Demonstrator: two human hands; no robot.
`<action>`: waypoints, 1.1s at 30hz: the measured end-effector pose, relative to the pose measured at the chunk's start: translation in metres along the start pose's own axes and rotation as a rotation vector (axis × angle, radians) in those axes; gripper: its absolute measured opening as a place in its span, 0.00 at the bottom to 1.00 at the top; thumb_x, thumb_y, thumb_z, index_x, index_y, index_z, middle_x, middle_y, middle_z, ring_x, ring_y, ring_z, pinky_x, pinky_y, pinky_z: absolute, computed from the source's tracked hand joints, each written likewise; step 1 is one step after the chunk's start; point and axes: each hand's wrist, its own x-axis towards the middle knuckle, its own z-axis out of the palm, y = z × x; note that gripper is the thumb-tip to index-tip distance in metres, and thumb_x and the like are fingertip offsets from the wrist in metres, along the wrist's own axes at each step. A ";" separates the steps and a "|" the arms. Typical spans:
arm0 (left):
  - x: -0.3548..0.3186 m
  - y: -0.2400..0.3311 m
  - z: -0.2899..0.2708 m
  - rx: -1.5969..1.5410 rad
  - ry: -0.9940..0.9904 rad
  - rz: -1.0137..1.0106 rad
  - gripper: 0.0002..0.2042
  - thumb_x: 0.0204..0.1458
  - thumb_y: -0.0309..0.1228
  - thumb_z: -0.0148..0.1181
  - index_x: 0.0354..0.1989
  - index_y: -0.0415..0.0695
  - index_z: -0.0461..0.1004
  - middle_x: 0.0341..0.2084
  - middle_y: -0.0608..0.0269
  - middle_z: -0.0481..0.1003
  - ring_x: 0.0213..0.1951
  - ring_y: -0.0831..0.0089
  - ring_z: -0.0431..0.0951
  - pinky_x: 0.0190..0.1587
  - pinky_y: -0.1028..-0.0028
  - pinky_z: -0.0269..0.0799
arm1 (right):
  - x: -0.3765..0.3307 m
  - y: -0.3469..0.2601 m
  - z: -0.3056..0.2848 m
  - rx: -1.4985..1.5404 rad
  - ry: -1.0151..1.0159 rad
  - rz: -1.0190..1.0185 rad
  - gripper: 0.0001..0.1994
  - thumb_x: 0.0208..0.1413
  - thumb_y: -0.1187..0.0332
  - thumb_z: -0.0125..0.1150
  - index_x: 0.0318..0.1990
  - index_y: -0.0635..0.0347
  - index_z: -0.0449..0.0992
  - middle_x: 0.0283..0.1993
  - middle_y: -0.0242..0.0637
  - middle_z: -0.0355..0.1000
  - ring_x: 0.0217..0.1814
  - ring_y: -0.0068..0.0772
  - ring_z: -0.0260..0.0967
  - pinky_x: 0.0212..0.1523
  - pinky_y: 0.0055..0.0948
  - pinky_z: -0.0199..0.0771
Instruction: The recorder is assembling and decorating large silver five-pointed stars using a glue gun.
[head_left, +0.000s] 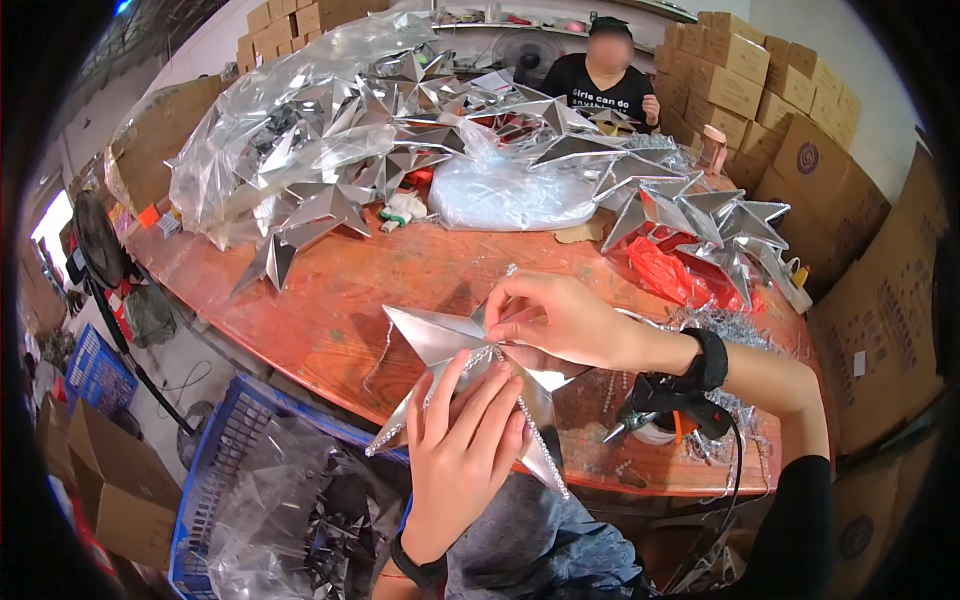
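1. Silver, mirror-finish, faceted star (432, 334) sits at the table's near edge, in front of the person. Landmark for the rest.
2. Left hand (462, 450): laid over the star's lower middle, fingers slightly apart, tips touching its face. Can't tell if anything clamps from behind.
3. Right hand (555, 318): at the star's upper part, thumb and forefinger tips together. Can't tell what, if anything, is between them.
4. Sparkly silver bead trim (540, 445) runs along the star's lower-right point.
5. Black, corded hand tool with pointed nozzle (672, 405): right of the star, clear of both hands.
6. Red-brown wooden table (330, 330): beyond and beside the star.
7. Far side of the star: heap of silver stars (310, 220), bulging clear plastic bag (510, 195), crumpled red plastic bag (665, 272) off to the right.
8. Blue plastic basket (205, 500): below-left of the star.
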 end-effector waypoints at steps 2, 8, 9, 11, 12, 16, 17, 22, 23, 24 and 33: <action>0.000 0.000 -0.001 0.001 -0.004 -0.002 0.11 0.47 0.27 0.55 0.40 0.42 0.75 0.45 0.65 0.73 0.55 0.57 0.63 0.54 0.56 0.56 | 0.001 0.001 0.002 0.033 0.032 -0.066 0.05 0.48 0.75 0.58 0.31 0.66 0.70 0.29 0.41 0.68 0.27 0.27 0.71 0.32 0.26 0.69; -0.001 -0.002 -0.001 0.019 -0.003 0.017 0.11 0.48 0.31 0.56 0.40 0.42 0.74 0.45 0.64 0.72 0.55 0.58 0.63 0.53 0.55 0.57 | 0.004 -0.004 0.000 -0.227 -0.005 -0.087 0.07 0.50 0.72 0.59 0.34 0.64 0.70 0.35 0.38 0.70 0.37 0.29 0.71 0.39 0.25 0.70; 0.000 -0.001 -0.001 0.015 -0.003 0.015 0.11 0.48 0.31 0.56 0.40 0.42 0.74 0.45 0.64 0.72 0.55 0.58 0.63 0.54 0.55 0.57 | 0.003 -0.003 0.000 -0.249 -0.009 -0.099 0.06 0.50 0.72 0.58 0.34 0.64 0.70 0.34 0.38 0.70 0.38 0.29 0.71 0.38 0.26 0.70; 0.000 0.001 -0.001 0.011 -0.009 0.007 0.12 0.48 0.31 0.55 0.41 0.42 0.74 0.46 0.63 0.72 0.56 0.57 0.62 0.54 0.55 0.57 | 0.004 0.001 -0.001 -0.293 -0.009 -0.123 0.05 0.50 0.73 0.57 0.34 0.64 0.70 0.34 0.38 0.70 0.38 0.30 0.71 0.37 0.26 0.70; 0.000 0.002 -0.001 0.010 -0.013 0.007 0.12 0.48 0.31 0.55 0.41 0.42 0.74 0.46 0.63 0.71 0.56 0.57 0.62 0.54 0.55 0.57 | 0.004 0.000 -0.001 -0.229 -0.007 -0.080 0.05 0.50 0.74 0.57 0.34 0.64 0.70 0.33 0.38 0.70 0.38 0.30 0.71 0.36 0.27 0.70; 0.002 0.007 -0.005 -0.002 -0.044 -0.041 0.14 0.47 0.29 0.56 0.44 0.42 0.73 0.48 0.62 0.70 0.56 0.53 0.61 0.56 0.56 0.55 | 0.008 -0.007 -0.006 -0.138 0.150 -0.115 0.04 0.52 0.74 0.54 0.34 0.64 0.70 0.32 0.38 0.71 0.35 0.28 0.72 0.33 0.26 0.69; 0.002 0.011 -0.006 -0.037 -0.035 -0.038 0.14 0.46 0.27 0.56 0.44 0.42 0.73 0.48 0.62 0.70 0.56 0.53 0.61 0.56 0.56 0.55 | 0.007 -0.009 -0.010 -0.156 0.222 -0.169 0.03 0.52 0.74 0.54 0.34 0.64 0.70 0.31 0.38 0.71 0.34 0.27 0.72 0.32 0.26 0.69; -0.011 0.028 -0.025 -0.146 0.067 -0.048 0.14 0.45 0.21 0.54 0.43 0.39 0.71 0.44 0.54 0.71 0.52 0.52 0.64 0.56 0.58 0.55 | -0.025 -0.055 -0.037 -0.066 0.226 -0.042 0.02 0.59 0.75 0.43 0.34 0.62 0.60 0.23 0.33 0.63 0.22 0.23 0.68 0.22 0.23 0.64; -0.018 0.032 -0.028 -0.161 0.135 -0.105 0.11 0.47 0.20 0.50 0.40 0.38 0.73 0.42 0.55 0.73 0.50 0.54 0.66 0.55 0.60 0.57 | -0.031 -0.065 -0.036 -0.052 0.199 -0.036 0.02 0.58 0.76 0.43 0.34 0.63 0.60 0.24 0.36 0.63 0.23 0.27 0.68 0.23 0.27 0.65; -0.034 0.030 -0.026 -0.240 0.126 -0.110 0.14 0.46 0.20 0.51 0.44 0.37 0.69 0.43 0.52 0.70 0.50 0.53 0.65 0.55 0.59 0.56 | -0.047 -0.077 -0.041 -0.047 0.187 -0.021 0.02 0.57 0.76 0.43 0.33 0.64 0.59 0.25 0.39 0.62 0.23 0.31 0.68 0.24 0.30 0.65; -0.073 0.056 0.018 -0.356 0.087 -0.480 0.19 0.49 0.20 0.48 0.51 0.33 0.60 0.49 0.47 0.64 0.49 0.58 0.64 0.52 0.64 0.58 | -0.153 -0.088 -0.051 -0.276 0.324 -0.023 0.04 0.57 0.74 0.48 0.31 0.64 0.64 0.21 0.43 0.61 0.22 0.44 0.63 0.24 0.33 0.62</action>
